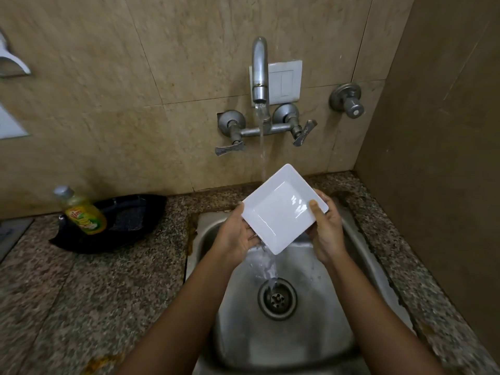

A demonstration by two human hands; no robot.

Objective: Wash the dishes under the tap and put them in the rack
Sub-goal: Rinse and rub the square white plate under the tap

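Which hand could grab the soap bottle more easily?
Probably the left hand. The soap bottle stands left of the sink, on that hand's side. The right hand would have to cross over the plate, which it grips with its thumb on top.

White plate, speckled granite counter

L fingers mostly behind plate (tips unseen); wall fixture partly off-frame.
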